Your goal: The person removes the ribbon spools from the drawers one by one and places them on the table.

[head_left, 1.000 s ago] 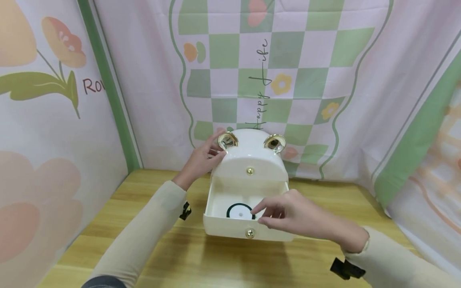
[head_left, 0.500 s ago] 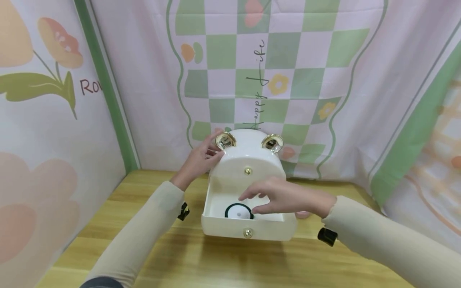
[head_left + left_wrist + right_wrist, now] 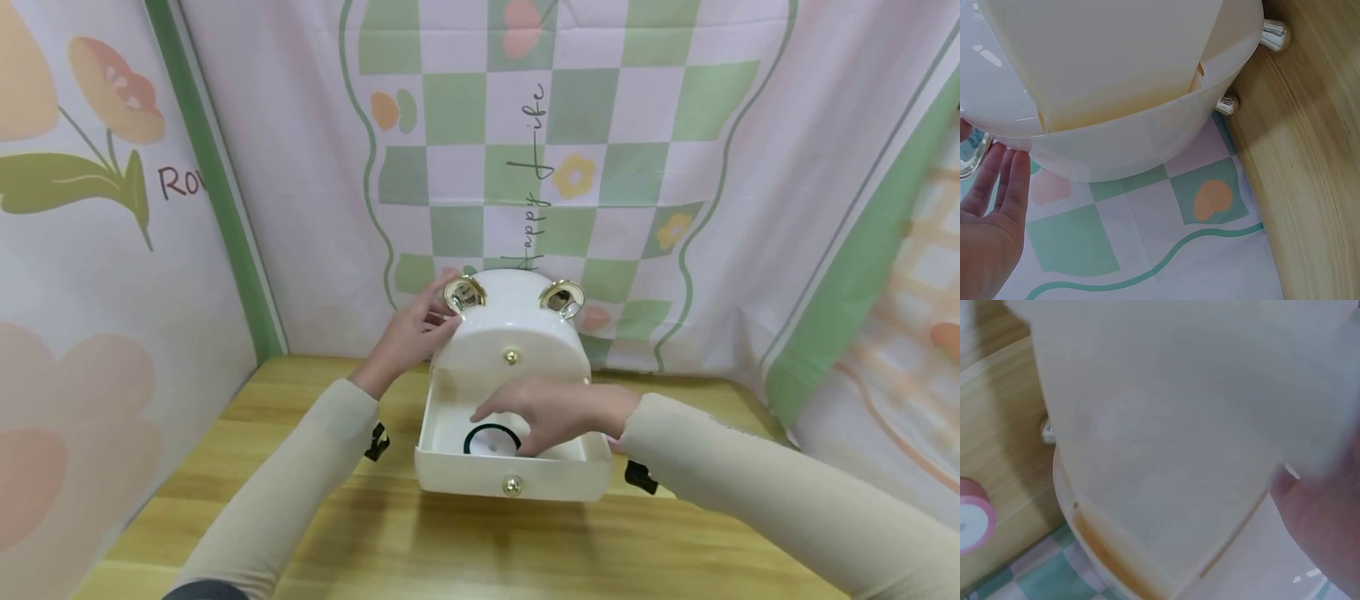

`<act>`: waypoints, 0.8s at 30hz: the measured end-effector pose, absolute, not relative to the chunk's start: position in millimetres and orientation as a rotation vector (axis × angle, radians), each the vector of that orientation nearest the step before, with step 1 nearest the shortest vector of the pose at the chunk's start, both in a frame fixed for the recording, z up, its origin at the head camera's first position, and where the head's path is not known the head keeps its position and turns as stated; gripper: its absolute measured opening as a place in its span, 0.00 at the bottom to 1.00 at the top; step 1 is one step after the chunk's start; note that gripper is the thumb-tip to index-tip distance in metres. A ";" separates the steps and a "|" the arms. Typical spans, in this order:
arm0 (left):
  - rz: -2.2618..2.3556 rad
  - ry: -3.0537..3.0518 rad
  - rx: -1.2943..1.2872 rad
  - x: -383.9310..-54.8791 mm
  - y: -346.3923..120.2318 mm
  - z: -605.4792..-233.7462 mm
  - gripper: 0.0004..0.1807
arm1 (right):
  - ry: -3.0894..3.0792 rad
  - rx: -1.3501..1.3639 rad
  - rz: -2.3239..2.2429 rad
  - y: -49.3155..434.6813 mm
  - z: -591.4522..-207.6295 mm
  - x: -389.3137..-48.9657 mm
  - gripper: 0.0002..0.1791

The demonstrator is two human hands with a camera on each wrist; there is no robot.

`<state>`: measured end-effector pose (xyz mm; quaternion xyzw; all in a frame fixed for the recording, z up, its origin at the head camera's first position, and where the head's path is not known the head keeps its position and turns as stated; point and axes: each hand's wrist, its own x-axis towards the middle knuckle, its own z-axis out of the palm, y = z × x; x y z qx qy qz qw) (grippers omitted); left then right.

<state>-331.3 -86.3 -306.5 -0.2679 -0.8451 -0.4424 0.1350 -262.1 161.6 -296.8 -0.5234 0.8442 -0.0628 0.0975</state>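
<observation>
A white storage box [image 3: 513,312] with a domed top and gold-rimmed ears stands on the wooden table. Its lower drawer [image 3: 465,477] is pulled out toward me. Inside lies a white disc with a dark green rim [image 3: 491,442], which looks like a ribbon spool. My left hand [image 3: 405,340] rests against the box's upper left side by the ear, fingers extended; the left wrist view shows its fingertips [image 3: 1021,164] touching the shell. Over the drawer, my right hand [image 3: 551,410] reaches down with thumb and index finger spread above the spool. Its thumb tip is close to the rim; contact is unclear.
A pink roll with a white centre [image 3: 974,519] is on the table just right of the drawer, mostly hidden by my right arm in the head view. A checkered curtain [image 3: 517,108] hangs right behind the box. Shiny metallic feet [image 3: 1275,34] show under it.
My right hand has moved left and inward over the drawer, from its front right edge to above the spool. My left hand keeps its place on the box. The view has shifted slightly.
</observation>
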 end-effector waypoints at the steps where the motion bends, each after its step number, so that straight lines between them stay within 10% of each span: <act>1: -1.283 -2.450 -0.776 -331.2 -86.5 -306.5 0.38 | 2.487 -1.550 -0.170 159.8 -298.2 -262.7 0.34; 24: -1.267 -2.456 -0.763 -331.7 -85.7 -307.1 0.39 | 2.432 -1.541 -0.121 152.7 -314.6 -267.9 0.30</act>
